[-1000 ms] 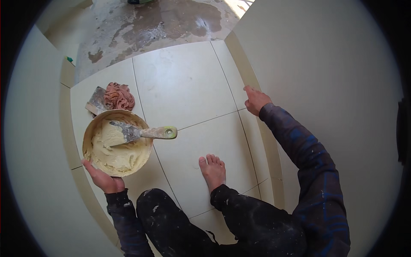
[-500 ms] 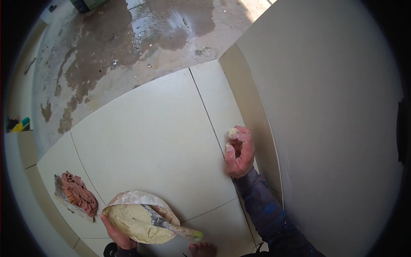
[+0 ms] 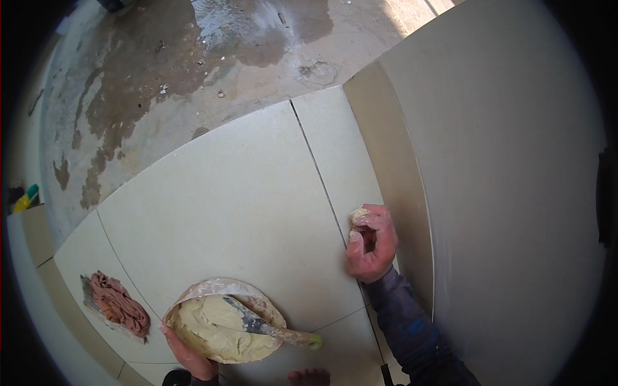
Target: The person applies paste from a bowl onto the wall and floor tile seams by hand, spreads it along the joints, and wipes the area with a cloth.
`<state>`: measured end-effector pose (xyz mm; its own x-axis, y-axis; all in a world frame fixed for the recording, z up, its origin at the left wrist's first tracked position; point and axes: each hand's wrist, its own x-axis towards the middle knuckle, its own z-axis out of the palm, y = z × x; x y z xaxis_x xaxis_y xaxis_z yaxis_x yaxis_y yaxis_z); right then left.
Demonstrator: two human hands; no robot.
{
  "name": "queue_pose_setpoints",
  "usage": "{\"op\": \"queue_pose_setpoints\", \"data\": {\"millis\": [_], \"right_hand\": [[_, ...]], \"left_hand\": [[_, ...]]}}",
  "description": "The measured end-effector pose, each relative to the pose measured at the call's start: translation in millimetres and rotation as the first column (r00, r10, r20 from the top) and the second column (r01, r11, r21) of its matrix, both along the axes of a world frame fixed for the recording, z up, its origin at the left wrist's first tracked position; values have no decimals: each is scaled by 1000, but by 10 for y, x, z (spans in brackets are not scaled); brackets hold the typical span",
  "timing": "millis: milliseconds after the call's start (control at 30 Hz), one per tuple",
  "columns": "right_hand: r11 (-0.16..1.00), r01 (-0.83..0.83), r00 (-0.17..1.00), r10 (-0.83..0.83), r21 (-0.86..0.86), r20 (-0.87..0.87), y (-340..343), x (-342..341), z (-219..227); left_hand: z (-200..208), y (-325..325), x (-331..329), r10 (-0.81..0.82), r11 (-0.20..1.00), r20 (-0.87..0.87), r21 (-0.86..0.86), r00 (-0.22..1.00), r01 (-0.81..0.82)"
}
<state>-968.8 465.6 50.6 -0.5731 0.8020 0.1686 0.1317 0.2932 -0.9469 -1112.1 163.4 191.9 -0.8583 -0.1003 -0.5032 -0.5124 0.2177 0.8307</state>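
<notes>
My left hand [image 3: 191,358] grips the near left rim of a round tub [image 3: 273,314] that holds thick cream-coloured paste [image 3: 228,344]. Resting across the tub is a putty knife [image 3: 261,325], its blade in the paste and its smeared handle jutting over the right rim. Out to the right, my right hand [image 3: 376,248] is curled over the floor tiles beside the wall base. A small lump of the same paste [image 3: 359,213] sits at its fingertips, and paste smears the fingers.
A crumpled pinkish-brown cloth [image 3: 119,305] lies on a flat, smeared tool left of the tub. Dark open joints divide the pale floor tiles [image 3: 225,193]. A wall [image 3: 496,161] rises at the right. Beyond the tile edge is rough, partly wet concrete [image 3: 257,77]. My bare foot [image 3: 309,377] shows below.
The view has shifted slightly. In the picture, the tub and both hands sit a little further right, and my right hand a little lower. Both hands keep their holds.
</notes>
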Motion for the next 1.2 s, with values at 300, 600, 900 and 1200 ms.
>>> {"op": "queue_pose_setpoints", "data": {"millis": [300,600,900,1200], "right_hand": [[981,194,972,-195,18,128,-808,391,784],[992,114,992,-117,59,54,-696,123,912],[994,103,994,-105,47,26,-300,445,837],[981,169,984,-162,100,-69,-179,752,703]], "left_hand": [[657,-479,-886,-807,570,-171,-478,565,668],[644,-1103,-2003,-874,58,95,-953,476,296],[850,-444,-1384,-809,188,-8,-951,588,247],[639,2491,-104,-956,246,-224,-277,187,929]]}}
